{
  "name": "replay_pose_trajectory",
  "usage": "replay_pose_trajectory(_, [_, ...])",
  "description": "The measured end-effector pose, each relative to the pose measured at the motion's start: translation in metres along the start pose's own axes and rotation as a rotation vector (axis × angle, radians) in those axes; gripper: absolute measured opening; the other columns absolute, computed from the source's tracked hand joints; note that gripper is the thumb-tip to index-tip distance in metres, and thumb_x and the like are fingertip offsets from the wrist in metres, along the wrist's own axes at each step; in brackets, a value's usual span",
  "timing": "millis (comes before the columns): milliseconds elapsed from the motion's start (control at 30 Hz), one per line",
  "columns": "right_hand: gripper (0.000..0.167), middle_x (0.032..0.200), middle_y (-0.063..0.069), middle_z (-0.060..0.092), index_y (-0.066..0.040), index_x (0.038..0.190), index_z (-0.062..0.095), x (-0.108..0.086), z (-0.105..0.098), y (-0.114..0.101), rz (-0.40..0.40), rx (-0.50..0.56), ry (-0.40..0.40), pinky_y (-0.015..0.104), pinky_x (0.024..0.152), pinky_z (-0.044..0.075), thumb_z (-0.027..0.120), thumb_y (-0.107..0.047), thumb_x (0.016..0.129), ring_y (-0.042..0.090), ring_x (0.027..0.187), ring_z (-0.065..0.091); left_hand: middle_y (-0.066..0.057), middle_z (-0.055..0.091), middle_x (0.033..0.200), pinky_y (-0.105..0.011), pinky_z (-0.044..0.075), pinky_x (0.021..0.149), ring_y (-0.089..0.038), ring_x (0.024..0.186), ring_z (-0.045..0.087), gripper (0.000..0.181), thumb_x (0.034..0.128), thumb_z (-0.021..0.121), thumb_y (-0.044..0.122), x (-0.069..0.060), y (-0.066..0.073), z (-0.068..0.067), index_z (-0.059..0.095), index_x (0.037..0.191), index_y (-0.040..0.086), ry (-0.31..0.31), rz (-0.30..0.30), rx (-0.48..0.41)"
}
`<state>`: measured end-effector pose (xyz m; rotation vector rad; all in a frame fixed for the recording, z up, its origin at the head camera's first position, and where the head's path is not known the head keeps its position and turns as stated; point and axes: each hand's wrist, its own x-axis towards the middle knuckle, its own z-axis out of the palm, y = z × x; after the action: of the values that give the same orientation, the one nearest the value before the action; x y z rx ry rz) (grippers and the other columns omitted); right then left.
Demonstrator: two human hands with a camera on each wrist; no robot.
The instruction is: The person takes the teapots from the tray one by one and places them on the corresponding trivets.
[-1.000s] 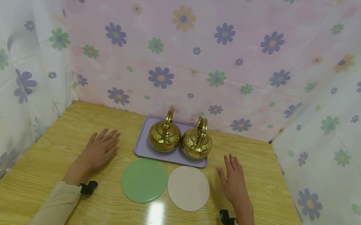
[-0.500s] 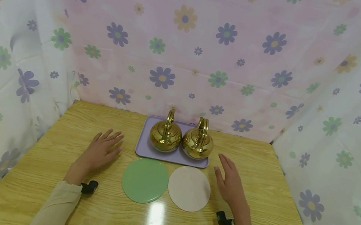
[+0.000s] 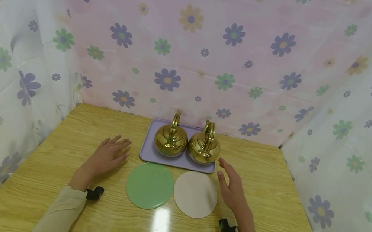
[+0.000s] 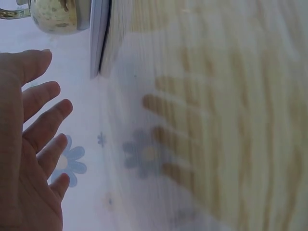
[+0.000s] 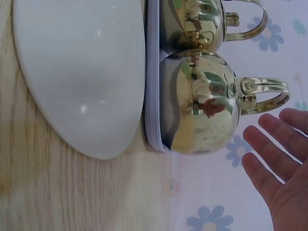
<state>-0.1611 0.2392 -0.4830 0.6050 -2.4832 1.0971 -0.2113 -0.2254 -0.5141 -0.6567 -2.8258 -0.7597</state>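
Two shiny gold teapots, the left one (image 3: pixel 170 143) and the right one (image 3: pixel 204 150), stand side by side on a lilac tray (image 3: pixel 147 152), with arched handles on top. In front of the tray lie a green round plate (image 3: pixel 150 185) and a pale pinkish-white round plate (image 3: pixel 195 194). My left hand (image 3: pixel 108 157) hovers left of the tray, fingers spread and holding nothing. Close to the tray's right front corner is my right hand (image 3: pixel 233 187), its fingers extended toward the right teapot. The right wrist view shows a gap between those fingertips (image 5: pixel 251 134) and that teapot.
A glossy wood-grain table (image 3: pixel 261 175) carries everything. Flower-printed curtains (image 3: pixel 191 56) hang at the back and on both sides. A small black device (image 3: pixel 94 193) is worn on the left wrist, and another black device (image 3: pixel 227 227) on the right.
My right hand has shifted left, nearer to the right teapot, and turned more sideways. My left hand has drifted slightly right toward the tray. Teapots, tray and plates stay in place.
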Motion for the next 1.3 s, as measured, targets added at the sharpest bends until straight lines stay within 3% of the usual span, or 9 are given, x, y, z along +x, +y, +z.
replay_pose_trajectory(133, [0.044,0.142,0.023,0.059,0.005,0.146,0.049,0.002,0.005,-0.003,-0.016,0.035,-0.005,0.015,0.110,0.036,0.055,-0.003,0.103,0.037,0.130,0.057,-0.022,0.056,0.146,-0.070,0.021,0.115,-0.050,0.144,0.035,0.047,0.1028,0.060,0.027,0.002,0.003,0.001,0.058,0.142,0.000,0.017,0.037,0.010])
replay_pose_trajectory(233, [0.044,0.141,0.026,0.058,0.007,0.146,0.049,0.004,0.010,-0.004,-0.032,0.062,-0.017,0.006,0.109,0.029,0.055,-0.002,0.103,0.038,0.130,0.056,-0.022,0.058,0.144,-0.069,0.023,0.115,-0.050,0.143,0.037,0.045,0.1018,0.061,0.025,0.004,0.005,0.003,0.061,0.139,-0.001,0.017,0.057,0.020])
replay_pose_trajectory(500, [0.045,0.143,0.024,0.057,0.007,0.146,0.049,0.007,0.023,-0.009,-0.063,0.107,-0.042,0.019,0.112,0.039,0.055,0.000,0.102,0.037,0.130,0.057,-0.020,0.059,0.143,-0.067,0.022,0.117,-0.047,0.145,0.037,0.042,0.1002,0.064,0.023,0.010,0.012,0.010,0.064,0.136,0.000,0.013,0.072,0.010])
replay_pose_trajectory(700, [0.048,0.144,0.026,0.055,0.008,0.148,0.045,0.010,0.031,-0.014,-0.083,0.130,-0.068,0.049,0.106,0.048,0.055,0.002,0.102,0.036,0.130,0.057,-0.020,0.056,0.146,-0.067,0.024,0.117,-0.047,0.143,0.040,0.043,0.1007,0.063,0.021,0.015,0.019,0.014,0.062,0.136,-0.002,0.015,0.093,0.014])
replay_pose_trajectory(800, [0.048,0.144,0.027,0.055,0.008,0.148,0.045,0.012,0.035,-0.017,-0.095,0.153,-0.070,0.057,0.099,0.049,0.055,0.003,0.102,0.038,0.129,0.058,-0.020,0.054,0.148,-0.068,0.024,0.117,-0.047,0.143,0.041,0.043,0.1017,0.061,0.020,0.016,0.022,0.016,0.061,0.138,-0.003,0.014,0.092,0.007])
replay_pose_trajectory(1033, [0.046,0.135,0.022,0.063,0.003,0.150,0.046,0.019,0.041,-0.033,-0.050,0.228,-0.063,0.049,0.101,0.052,0.051,0.001,0.104,0.034,0.125,0.061,-0.021,0.053,0.149,-0.068,0.025,0.117,-0.048,0.142,0.041,0.044,0.1024,0.059,0.019,0.021,0.025,0.024,0.058,0.140,-0.003,-0.015,0.090,-0.009])
replay_pose_trajectory(1300, [0.044,0.135,0.021,0.063,0.007,0.148,0.045,0.027,0.057,-0.036,-0.081,0.309,-0.067,0.038,0.105,0.051,0.048,0.001,0.105,0.037,0.125,0.061,-0.021,0.052,0.149,-0.068,0.025,0.116,-0.049,0.142,0.042,0.046,0.1028,0.058,0.022,0.023,0.025,0.029,0.057,0.141,-0.005,-0.019,0.084,-0.036])
